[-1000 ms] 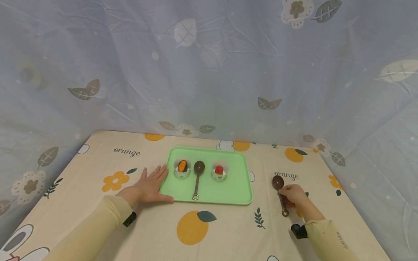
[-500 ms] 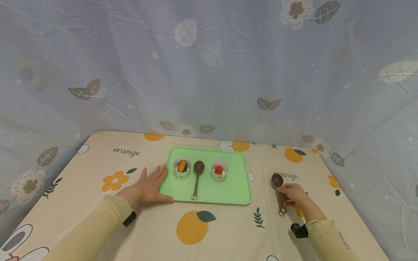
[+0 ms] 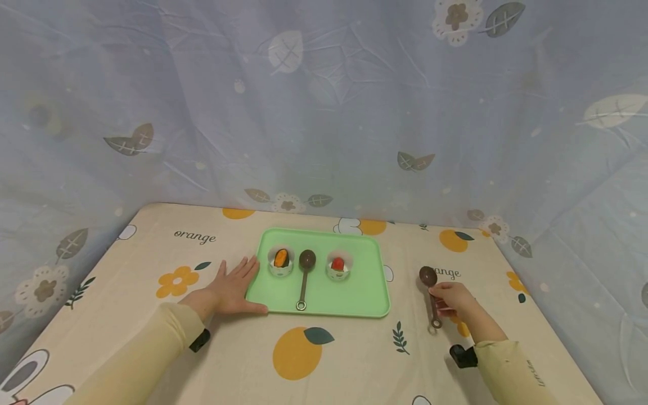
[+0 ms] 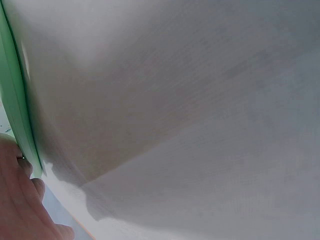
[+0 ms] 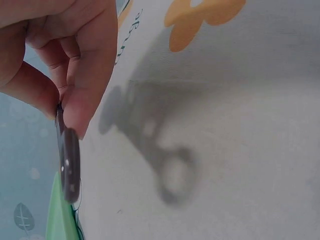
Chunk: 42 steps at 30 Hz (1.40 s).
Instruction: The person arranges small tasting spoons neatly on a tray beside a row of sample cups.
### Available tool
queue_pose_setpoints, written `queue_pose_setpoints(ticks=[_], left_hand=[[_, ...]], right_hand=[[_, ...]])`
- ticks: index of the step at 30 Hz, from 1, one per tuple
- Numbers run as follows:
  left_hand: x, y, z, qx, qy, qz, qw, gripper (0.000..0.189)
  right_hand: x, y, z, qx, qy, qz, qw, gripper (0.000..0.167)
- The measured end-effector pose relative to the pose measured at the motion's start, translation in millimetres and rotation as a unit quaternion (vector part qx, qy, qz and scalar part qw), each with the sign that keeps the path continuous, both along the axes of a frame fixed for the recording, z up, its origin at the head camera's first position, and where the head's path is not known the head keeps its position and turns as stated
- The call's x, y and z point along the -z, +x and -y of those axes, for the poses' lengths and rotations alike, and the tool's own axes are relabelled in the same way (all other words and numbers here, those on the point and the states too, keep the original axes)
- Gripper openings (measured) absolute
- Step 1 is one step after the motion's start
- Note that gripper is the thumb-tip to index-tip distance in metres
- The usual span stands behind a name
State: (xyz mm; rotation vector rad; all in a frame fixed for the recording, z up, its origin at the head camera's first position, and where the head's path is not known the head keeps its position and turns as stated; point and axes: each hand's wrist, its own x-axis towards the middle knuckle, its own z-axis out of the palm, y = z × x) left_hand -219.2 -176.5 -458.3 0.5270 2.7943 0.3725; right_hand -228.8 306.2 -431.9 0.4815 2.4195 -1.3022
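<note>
In the head view my right hand (image 3: 454, 298) pinches the handle of a brown measuring spoon (image 3: 427, 276) between thumb and fingers, to the right of the tray. Its round bowl points away from me. The right wrist view shows the spoon's ring-ended handle (image 5: 70, 165) raised over the cloth, casting a shadow. My left hand (image 3: 234, 289) lies with fingers spread along the left edge of the green tray (image 3: 349, 298). On the tray a second brown measuring spoon (image 3: 306, 261) lies between two small white cups. The left cup (image 3: 280, 270) holds an orange-and-black piece, the right cup (image 3: 338, 274) a red one.
A cream tablecloth (image 3: 202, 360) printed with oranges and flowers covers the table. A pale blue-grey patterned curtain (image 3: 324, 112) hangs close behind its far edge and along both sides. Black wrist mounts (image 3: 463, 356) sit under the forearms.
My right hand has carried the spoon slightly away from me and to the left, its bowl now overlapping the printed word. The left hand and tray stay where they were.
</note>
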Motion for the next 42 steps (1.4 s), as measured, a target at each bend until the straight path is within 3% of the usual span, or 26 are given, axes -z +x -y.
queue_pose_setpoints(ticks=[22, 42], left_hand=[[0.2, 1.3, 1.2, 0.001, 0.006, -0.008, 0.9999, 0.116], [1.3, -1.0, 0.4, 0.004, 0.000, 0.000, 1.0000, 0.116]], right_hand=[[-8.1, -1.7, 14, -0.007, -0.018, -0.003, 0.9998, 0.032], [-8.3, -7.0, 35, -0.016, -0.039, -0.008, 0.9991, 0.029]])
